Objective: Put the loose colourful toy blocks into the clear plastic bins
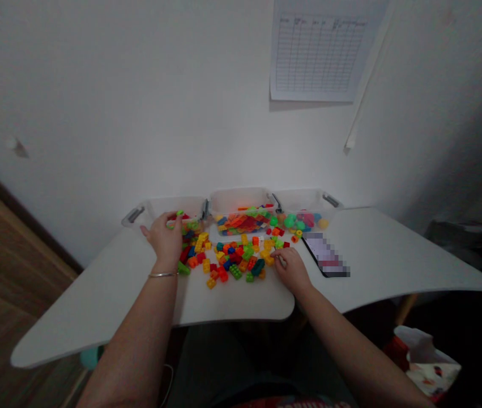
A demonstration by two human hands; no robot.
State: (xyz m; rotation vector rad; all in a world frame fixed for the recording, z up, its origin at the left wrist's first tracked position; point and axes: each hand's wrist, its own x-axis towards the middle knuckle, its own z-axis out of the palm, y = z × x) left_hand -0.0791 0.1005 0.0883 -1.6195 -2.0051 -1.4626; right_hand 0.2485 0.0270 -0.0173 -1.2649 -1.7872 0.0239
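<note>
Colourful toy bricks (235,271) lie in a loose pile on the white table (232,306). Over the front of the left clear bin (160,205), my left hand (166,238) pinches a small light green brick (180,213). My right hand (290,269) rests at the right side of the pile, fingers curled beside yellow bricks (268,252); whether it grips one is too small to tell. Orange, red and other pieces fill part of the middle bin (243,198). Round green, pink and yellow pieces are in the right bin (302,199).
A phone (328,258) lies right of my right hand. Behind the bins stands a white wall with a printed sheet (317,54). A bag (430,362) is below the table at the right, and a teal object (90,358) shows under the left edge.
</note>
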